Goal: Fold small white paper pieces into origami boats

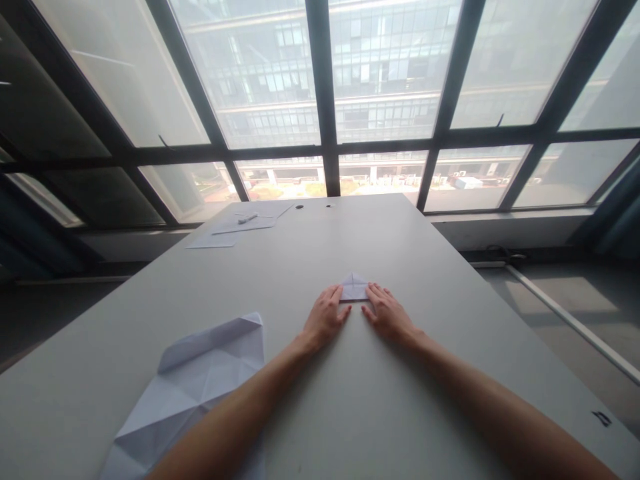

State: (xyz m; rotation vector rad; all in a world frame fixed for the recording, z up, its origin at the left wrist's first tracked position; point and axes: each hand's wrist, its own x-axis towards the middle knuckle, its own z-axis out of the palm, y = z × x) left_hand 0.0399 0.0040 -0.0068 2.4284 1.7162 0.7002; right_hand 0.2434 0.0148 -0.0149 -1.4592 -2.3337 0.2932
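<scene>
A small folded piece of white paper (354, 288) lies on the table, with a pointed top and a crease down its middle. My left hand (326, 313) rests its fingertips on the paper's left edge, thumb apart from the fingers. On the opposite edge, the fingers of my right hand (387, 311) lie flat, with that thumb also held away. Both hands are open and press the paper from above rather than grip it. Beside my left forearm is a large creased sheet of white paper (200, 380), partly unfolded and partly hidden under the arm.
The white table (440, 320) reaches to tall framed windows (380, 73). Flat paper sheets (245, 225) lie at its far left, with a small white item (247, 218) on top. A dark round hole (299, 207) sits near the far edge; a black mark (601, 419) is at lower right.
</scene>
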